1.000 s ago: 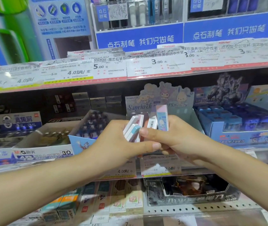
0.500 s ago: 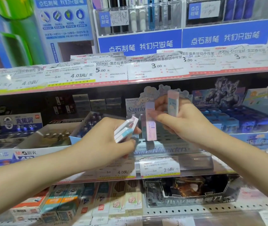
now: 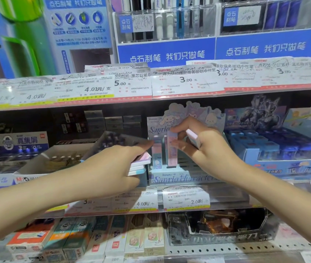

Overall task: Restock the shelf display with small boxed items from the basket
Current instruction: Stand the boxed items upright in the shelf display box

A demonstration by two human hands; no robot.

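My left hand (image 3: 111,168) grips a small stack of pastel boxes (image 3: 139,165), pink, white and blue edges showing, just left of the Sanrio display box (image 3: 181,177) on the middle shelf. Its forefinger reaches to a pink box (image 3: 157,156) standing upright in the display. My right hand (image 3: 205,149) pinches a second upright pink-and-blue box (image 3: 172,150) by its top inside the display, and holds another pale box (image 3: 193,138) tucked between its fingers. The basket is out of view.
A blue tray of blue boxed items (image 3: 276,149) sits right of the display. An open white carton (image 3: 56,160) stands to the left. Price-tag strips (image 3: 185,200) line the shelf edge, with boxed goods (image 3: 86,242) below and pen racks (image 3: 166,21) above.
Both hands moved forward and apart toward the display. My right hand lowered one pink box upright into the display; another box now stands beside it near my left forefinger.
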